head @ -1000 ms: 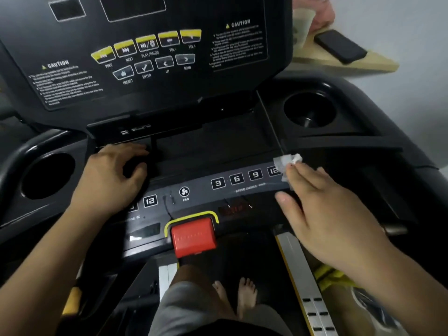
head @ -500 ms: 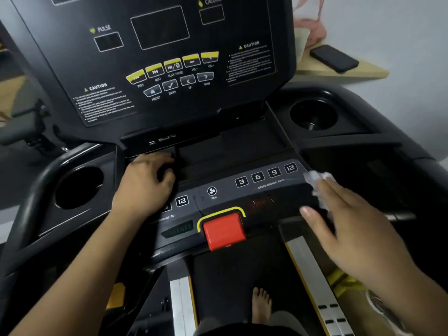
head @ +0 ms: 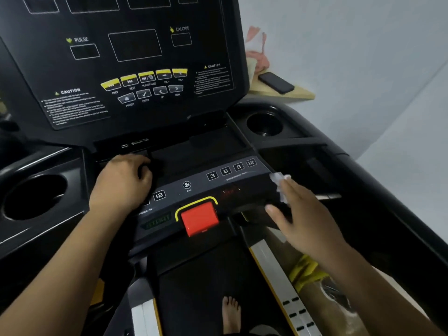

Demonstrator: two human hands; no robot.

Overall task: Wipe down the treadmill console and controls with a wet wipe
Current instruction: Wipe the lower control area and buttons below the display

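The black treadmill console [head: 135, 98] tilts up at the back, with yellow and grey buttons and dark displays. Below it runs the control strip [head: 225, 170] with numbered speed buttons, a fan button and a red stop button [head: 200, 218]. My right hand [head: 308, 217] presses a small white wet wipe [head: 278, 181] under straight fingers against the strip's right end, thumb spread out. My left hand [head: 121, 183] grips the console ledge at the strip's left side, fingers curled over its dark edge.
Round cup holders sit at the right [head: 264, 123] and left [head: 34, 197] of the console. A black phone [head: 276, 82] lies on a wooden shelf [head: 300, 95] behind. The belt [head: 194, 287] and my bare foot [head: 231, 314] are below.
My right hand slid the wipe rightward along the strip, from the 12 button to past its right end. My left hand kept its grip. The view tilted up.
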